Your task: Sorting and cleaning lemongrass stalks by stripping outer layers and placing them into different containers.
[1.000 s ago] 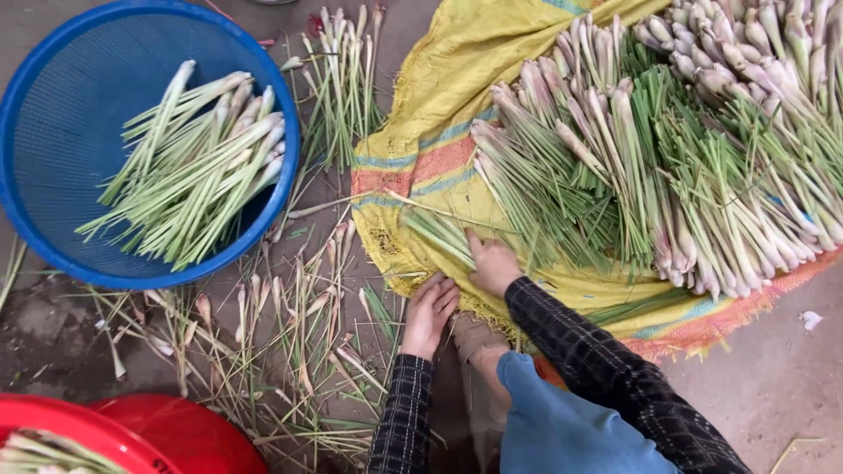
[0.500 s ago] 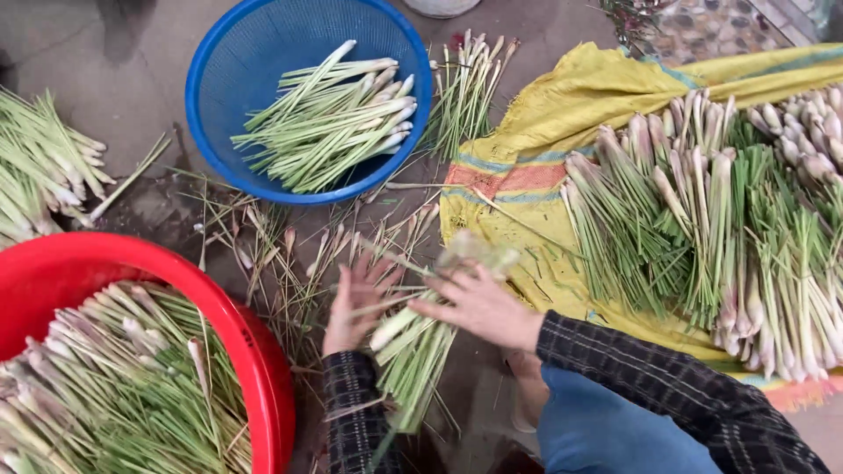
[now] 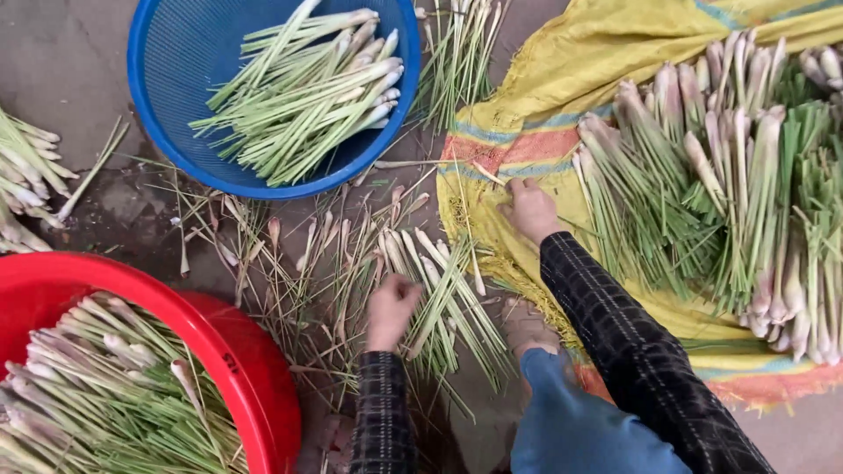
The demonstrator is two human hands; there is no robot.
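Note:
My left hand is blurred, low over the ground, against a small bunch of lemongrass stalks that fans out beside it; whether it grips them I cannot tell. My right hand lies palm down with fingers spread on the yellow woven sack, just left of a big pile of untrimmed lemongrass. It holds nothing. Both sleeves are dark and checked. My bare foot rests at the sack's edge.
A blue mesh basket with trimmed stalks stands at the top left. A red basin full of stalks is at the bottom left. Peelings and leaf scraps litter the wet concrete between them. More stalks lie at the left edge.
The bunch both hands held half a second ago now lies on the ground by my left hand. My right hand has let go and moved up onto the sack. The view shifted right.

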